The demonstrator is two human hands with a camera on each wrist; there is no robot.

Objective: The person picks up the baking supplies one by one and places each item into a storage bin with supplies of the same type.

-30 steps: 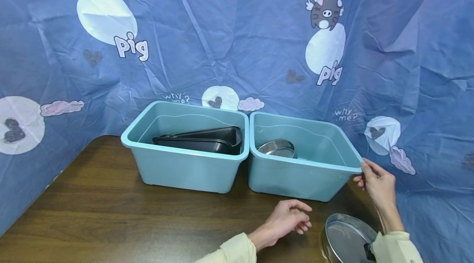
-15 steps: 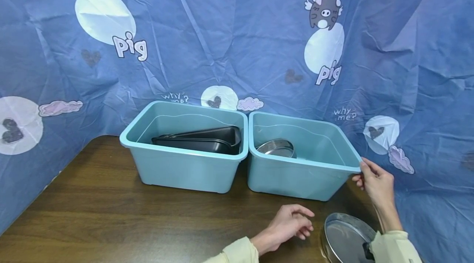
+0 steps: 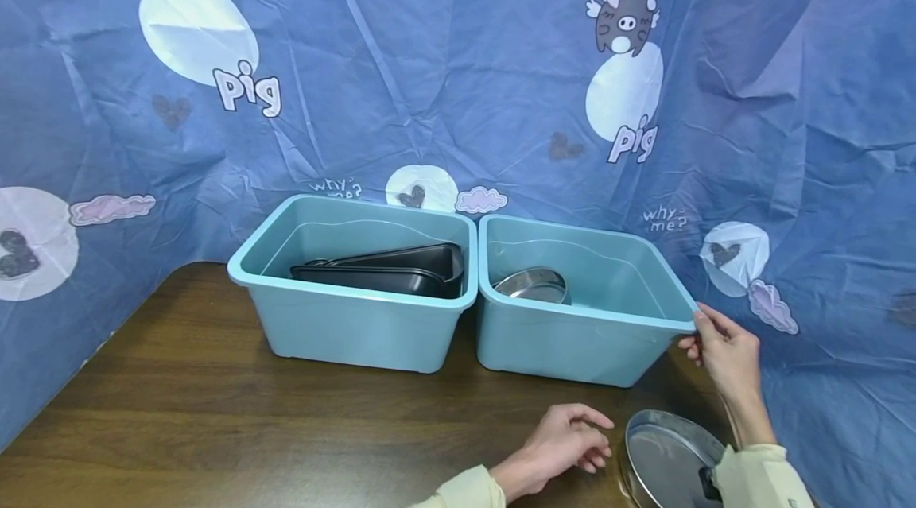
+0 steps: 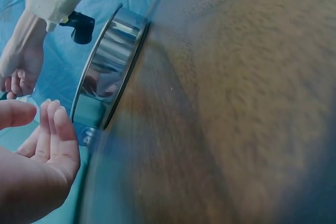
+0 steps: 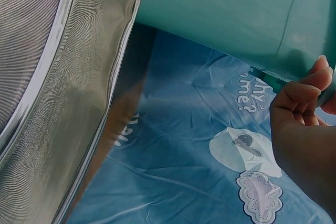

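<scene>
My right hand [image 3: 730, 353] pinches the rim at the front right corner of the right blue-green bin [image 3: 558, 345]; the right wrist view shows thumb and fingers on that rim. Inside this bin lies a small round metal piece [image 3: 537, 285], partly hidden by the front wall. My left hand [image 3: 565, 444] hovers over the table with loosely bent fingers and holds nothing. Just right of it, under my right forearm, is a larger round metal sieve [image 3: 669, 456], its fine mesh visible in the right wrist view. The left wrist view shows its shiny side wall [image 4: 113, 51].
A second blue-green bin [image 3: 351, 333] stands close against the first, on its left. Black baking pans [image 3: 386, 277] lean together inside it. Both bins sit on a brown wooden table [image 3: 286, 428]. A blue printed cloth [image 3: 429, 79] hangs behind and to the right.
My left hand has moved slightly right and down, closer to the larger sieve. My right hand keeps its grip on the bin's corner. The head view has shifted slightly.
</scene>
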